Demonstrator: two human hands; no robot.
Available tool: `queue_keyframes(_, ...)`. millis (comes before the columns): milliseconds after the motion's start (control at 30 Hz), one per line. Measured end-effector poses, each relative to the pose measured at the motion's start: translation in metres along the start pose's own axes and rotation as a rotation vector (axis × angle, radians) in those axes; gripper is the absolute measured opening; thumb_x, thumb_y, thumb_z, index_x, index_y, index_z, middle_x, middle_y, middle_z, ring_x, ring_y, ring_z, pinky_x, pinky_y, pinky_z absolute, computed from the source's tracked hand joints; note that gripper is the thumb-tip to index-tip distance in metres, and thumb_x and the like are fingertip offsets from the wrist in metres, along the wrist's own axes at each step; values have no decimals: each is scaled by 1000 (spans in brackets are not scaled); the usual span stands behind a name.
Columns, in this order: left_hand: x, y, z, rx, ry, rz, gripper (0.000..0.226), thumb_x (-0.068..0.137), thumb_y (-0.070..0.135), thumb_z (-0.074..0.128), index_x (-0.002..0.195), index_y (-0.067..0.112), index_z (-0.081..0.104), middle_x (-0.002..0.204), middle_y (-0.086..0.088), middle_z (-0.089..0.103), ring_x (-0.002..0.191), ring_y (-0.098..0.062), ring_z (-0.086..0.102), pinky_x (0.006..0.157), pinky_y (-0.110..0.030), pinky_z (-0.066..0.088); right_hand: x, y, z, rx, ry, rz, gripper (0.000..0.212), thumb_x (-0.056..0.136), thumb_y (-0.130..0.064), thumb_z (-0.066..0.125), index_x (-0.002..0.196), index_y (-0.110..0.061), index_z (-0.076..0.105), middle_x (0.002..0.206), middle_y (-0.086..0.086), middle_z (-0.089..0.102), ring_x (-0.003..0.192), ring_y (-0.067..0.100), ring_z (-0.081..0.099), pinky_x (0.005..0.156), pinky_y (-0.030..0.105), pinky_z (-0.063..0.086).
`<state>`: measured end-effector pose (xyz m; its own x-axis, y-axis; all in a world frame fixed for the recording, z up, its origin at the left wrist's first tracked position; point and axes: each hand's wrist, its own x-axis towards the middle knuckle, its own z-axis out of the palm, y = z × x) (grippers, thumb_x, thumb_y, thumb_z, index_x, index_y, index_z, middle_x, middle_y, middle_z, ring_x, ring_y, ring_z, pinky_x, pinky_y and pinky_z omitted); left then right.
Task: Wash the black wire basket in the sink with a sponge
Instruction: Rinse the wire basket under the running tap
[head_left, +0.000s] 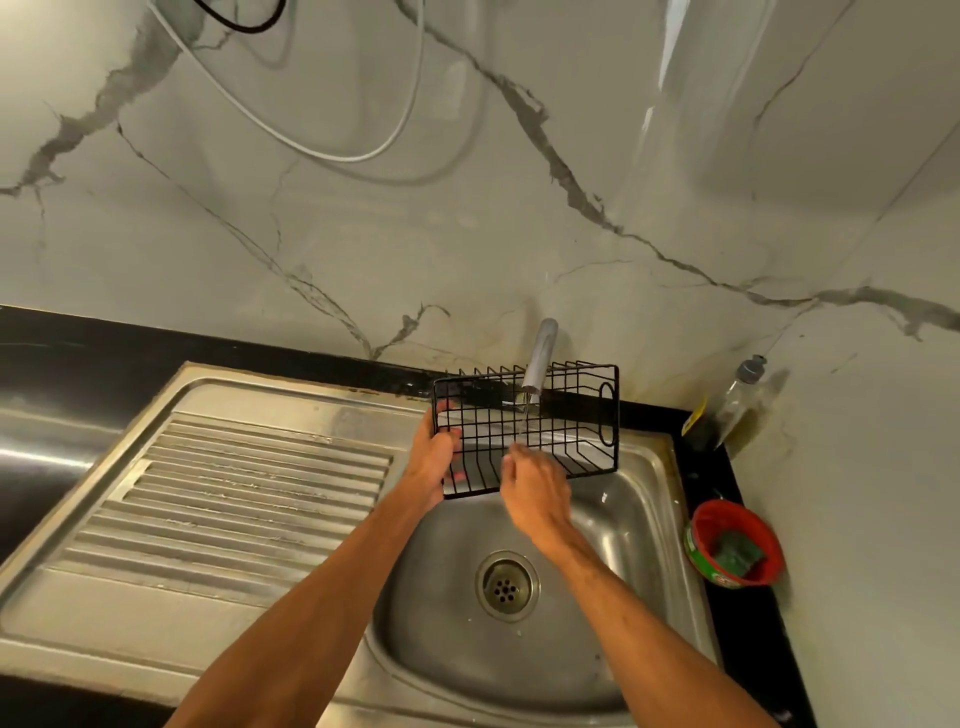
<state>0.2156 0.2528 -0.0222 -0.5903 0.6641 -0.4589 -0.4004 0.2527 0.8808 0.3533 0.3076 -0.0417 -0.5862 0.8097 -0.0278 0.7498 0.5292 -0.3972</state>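
One sponge (737, 556) lies unused in its red tub (727, 508); over the sink (597, 566), the left grip (434, 460) clasps one end of the black wire basket (571, 421) while the right grip (535, 491), released, touches its wires. It seems raised so the tap (540, 358) behind streams through.

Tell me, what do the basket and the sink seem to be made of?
The basket looks like thin metal wire with a black coating: slim dark bars in a grid. The sink looks like brushed stainless steel: grey, dull sheen, soft reflections.

Basket (576, 431) wires partly hide left hand (431, 462) fingers; right hand (535, 493) fingertips blurred.
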Motion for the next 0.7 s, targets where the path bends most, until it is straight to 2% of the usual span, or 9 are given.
queue_keyframes(133,1,6,4,-36,-4,-21,56,97,0,38,137,37,52,106,-7,60,97,-29,55,68,-39,50,0,-10,0,-141,-21,-105,43,104,-38,37,110,-8,67,136,16,58,122,27,57,110,43,39)
queue_keyframes(233,3,5,6,-13,-23,-9,54,99,1,39,137,38,53,109,-8,61,95,-27,54,67,-37,51,-2,-7,-6,-40,-83,-99,30,103,-34,47,109,-14,68,106,3,70,95,19,66,91,35,52)
queue_keyframes(300,4,3,9,-1,-34,-9,53,100,1,39,137,37,53,107,-7,62,90,-24,55,67,-38,51,2,6,-13,26,9,-25,19,101,-28,53,105,-20,70,93,-4,71,83,12,66,82,30,55)
queue_keyframes(367,4,3,13,-8,-35,-20,54,99,-2,38,136,34,53,97,-4,64,81,-20,58,65,-37,51,0,8,-12,-26,128,5,15,99,-24,55,100,-22,70,89,-4,69,84,13,64,86,31,51)
queue_keyframes(433,2,5,17,-5,-34,-17,52,99,-2,39,135,33,54,95,-1,66,80,-19,59,68,-37,50,-6,1,-1,-29,93,-79,18,101,-25,51,102,-21,68,94,-3,69,88,15,64,91,33,44)
queue_keyframes(500,1,6,19,-1,-30,-4,48,102,0,40,134,35,53,96,0,65,82,-18,59,70,-37,50,-11,1,-1,-12,3,-132,24,103,-31,47,104,-21,69,95,-3,71,81,14,64,81,32,49)
queue_keyframes(567,1,6,21,6,-36,0,48,103,3,41,135,36,51,100,-1,65,87,-20,58,74,-39,50,-7,12,-9,77,9,-54,19,101,-30,52,104,-23,69,91,-4,72,76,10,65,66,25,48)
queue_keyframes(600,0,5,22,8,-42,0,49,103,3,40,136,37,52,104,-3,66,91,-22,58,76,-42,51,-4,16,-12,101,49,-1,16,101,-29,54,102,-24,69,89,-5,71,78,10,67,65,23,48)
queue_keyframes(700,0,4,25,-9,-40,-10,52,101,1,39,134,37,54,111,-7,68,99,-27,62,79,-45,54,-4,6,-6,79,55,24,29,102,-44,45,94,-25,66,84,-7,66,80,13,64,75,35,55)
